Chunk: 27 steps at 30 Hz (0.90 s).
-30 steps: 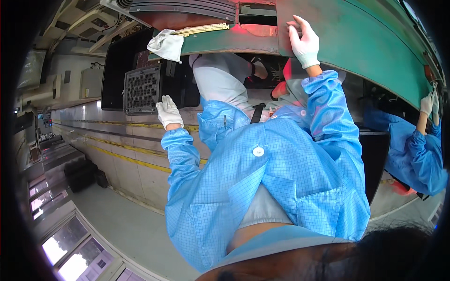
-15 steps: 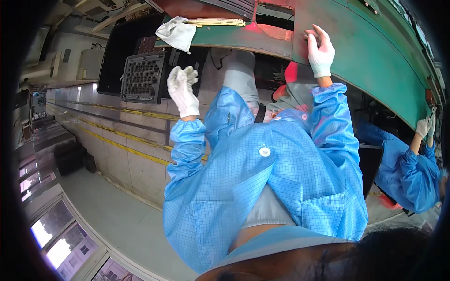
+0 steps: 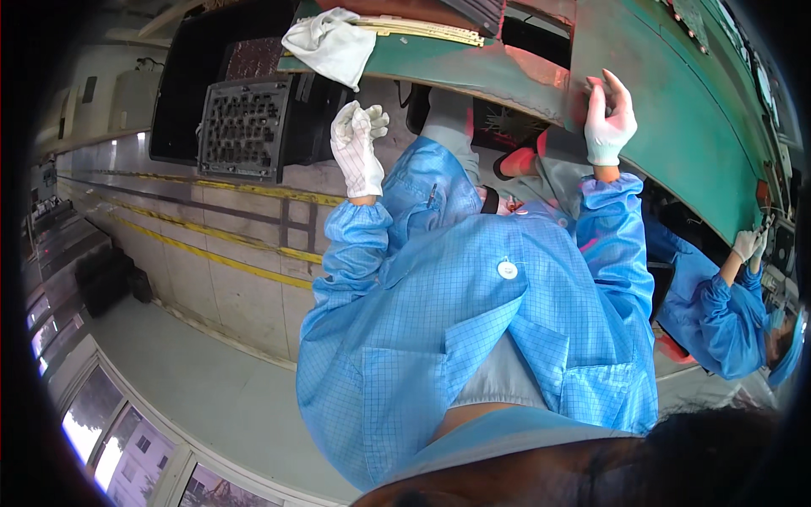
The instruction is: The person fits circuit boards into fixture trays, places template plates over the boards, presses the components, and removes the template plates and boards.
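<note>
Loosely curled left hand (image 3: 358,150), cloth (image 3: 331,46) nearby, right hand (image 3: 610,128) perhaps touching bench (image 3: 688,127)

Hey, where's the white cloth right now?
In the head view, the white cloth is at upper left, draped over the near edge of the green bench, beside the pale yellow strips and above the left hand.

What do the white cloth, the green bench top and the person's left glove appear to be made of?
White cloth: soft matte fabric, judging by its limp folds; fibre unclear.
Green bench top: smooth sheet with a faint sheen, perhaps rubber matting or laminate.
Left glove: thin, matte textile, likely knitted, given its fine lines and soft wrinkles.
</note>
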Motion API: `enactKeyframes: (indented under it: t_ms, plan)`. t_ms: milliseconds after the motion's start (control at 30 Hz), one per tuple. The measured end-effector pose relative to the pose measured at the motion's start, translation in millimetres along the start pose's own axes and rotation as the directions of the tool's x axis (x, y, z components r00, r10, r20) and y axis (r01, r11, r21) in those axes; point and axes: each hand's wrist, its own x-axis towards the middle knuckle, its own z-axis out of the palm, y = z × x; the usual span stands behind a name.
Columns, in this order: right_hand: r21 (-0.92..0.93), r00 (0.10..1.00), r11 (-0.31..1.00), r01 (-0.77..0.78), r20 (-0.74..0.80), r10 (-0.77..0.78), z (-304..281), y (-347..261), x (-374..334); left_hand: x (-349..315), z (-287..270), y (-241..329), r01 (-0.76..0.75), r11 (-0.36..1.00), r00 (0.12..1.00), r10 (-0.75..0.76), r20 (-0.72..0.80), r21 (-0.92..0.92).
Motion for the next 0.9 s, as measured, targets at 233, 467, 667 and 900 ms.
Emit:
enactKeyframes:
  t_ms: [233, 467, 667, 900]
  plan:
    - [-0.038, 0.996, 0.995, 0.091, 0.009, -0.09, 3, 8, 5, -9, -26, -4, -0.041, 0.998, 0.99, 0.046, -0.136, 0.037]
    - [-0.104, 0.998, 0.994, 0.033, 0.064, -0.026, 1, 1, 5, -24, -9, 24, -0.161, 0.96, 0.979, 0.184, -0.083, 0.23]
    - [-0.114, 0.999, 0.993, 0.029, 0.017, -0.027, -6, -4, 7, -26, 64, 50, 0.001, 0.99, 0.964, -0.04, 0.264, 0.143]
    - [0.047, 0.989, 0.998, -0.049, 0.14, 0.042, -10, 2, 4, -18, 169, 35, -0.255, 0.965, 0.742, 0.158, 0.651, 0.057]
